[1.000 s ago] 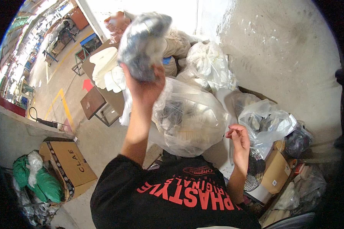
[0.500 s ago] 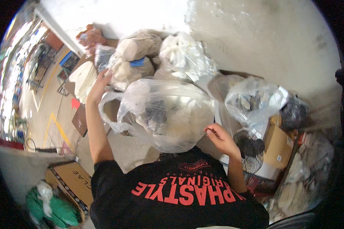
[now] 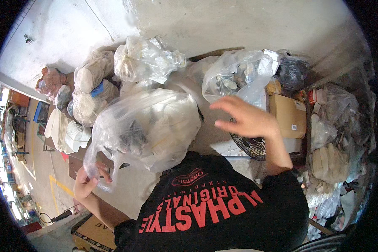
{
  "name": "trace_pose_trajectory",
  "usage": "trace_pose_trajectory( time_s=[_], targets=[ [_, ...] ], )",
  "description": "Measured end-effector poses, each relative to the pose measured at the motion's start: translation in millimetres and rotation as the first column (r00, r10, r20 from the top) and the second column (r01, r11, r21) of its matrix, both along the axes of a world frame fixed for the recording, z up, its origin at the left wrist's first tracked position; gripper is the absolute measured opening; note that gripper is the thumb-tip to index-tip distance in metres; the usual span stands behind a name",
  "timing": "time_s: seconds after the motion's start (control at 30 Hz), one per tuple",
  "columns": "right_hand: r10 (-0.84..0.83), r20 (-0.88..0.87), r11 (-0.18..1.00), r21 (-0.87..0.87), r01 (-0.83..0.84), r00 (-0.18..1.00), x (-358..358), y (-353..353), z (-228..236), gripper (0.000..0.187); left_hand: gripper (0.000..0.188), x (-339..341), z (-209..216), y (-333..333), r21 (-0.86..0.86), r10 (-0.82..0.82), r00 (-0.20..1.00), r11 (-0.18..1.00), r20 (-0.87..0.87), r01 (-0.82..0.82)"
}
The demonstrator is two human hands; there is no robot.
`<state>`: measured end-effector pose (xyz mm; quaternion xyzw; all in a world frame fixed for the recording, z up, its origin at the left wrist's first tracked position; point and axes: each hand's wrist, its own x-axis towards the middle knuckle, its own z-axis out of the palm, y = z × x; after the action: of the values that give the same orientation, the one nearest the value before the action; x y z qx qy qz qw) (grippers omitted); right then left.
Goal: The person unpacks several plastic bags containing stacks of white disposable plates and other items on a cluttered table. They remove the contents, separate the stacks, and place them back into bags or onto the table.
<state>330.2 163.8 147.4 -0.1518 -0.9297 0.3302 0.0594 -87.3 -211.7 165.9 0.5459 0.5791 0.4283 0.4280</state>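
A large clear plastic bag [image 3: 164, 126] with white and dark pieces in it lies right in front of my body. At its lower left, my left hand [image 3: 90, 179] has its fingers curled round the loose plastic of the bag's mouth. My right hand [image 3: 250, 119] hangs in the air to the right of the bag, thumb and fingers apart, holding nothing. Between that hand and the bag is a thin dark pen-like stick [image 3: 201, 114]. Below the right hand, a black wire fan guard [image 3: 250, 147] is partly hidden by the wrist.
Against the wall stand wrapped bundles [image 3: 88, 103], a knotted white bag [image 3: 140, 63] and an open clear bag [image 3: 239, 73]. To the right are a black bag [image 3: 292, 71], a cardboard box [image 3: 287, 115] and heaped plastic bags [image 3: 332, 161]. White stacked pads [image 3: 59, 130] lie left.
My left hand has come down from the bundles to the bag's mouth. My right hand has risen away from the bag's right side and spread its fingers. The view has swung right.
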Motion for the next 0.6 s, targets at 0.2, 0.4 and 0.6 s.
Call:
trace_pose_trajectory(
  time_s=[0.2,0.4,0.6],
  targets=[
    [-0.155,0.203,0.975,0.187,0.117,0.967,-10,64,-77,0.059,0.070,21,-5,32,0.308,0.148,0.972,0.930,0.184,-0.200],
    [-0.402,0.099,0.780,0.558,0.284,0.910,22,149,-96,0.040,0.083,29,7,40,0.341,0.238,0.914,0.872,0.329,-0.350],
    [-0.886,-0.180,0.236,0.617,0.751,0.427,78,209,-129,0.070,0.080,31,17,36,0.257,0.341,0.883,0.866,0.323,-0.428]
  ],
)
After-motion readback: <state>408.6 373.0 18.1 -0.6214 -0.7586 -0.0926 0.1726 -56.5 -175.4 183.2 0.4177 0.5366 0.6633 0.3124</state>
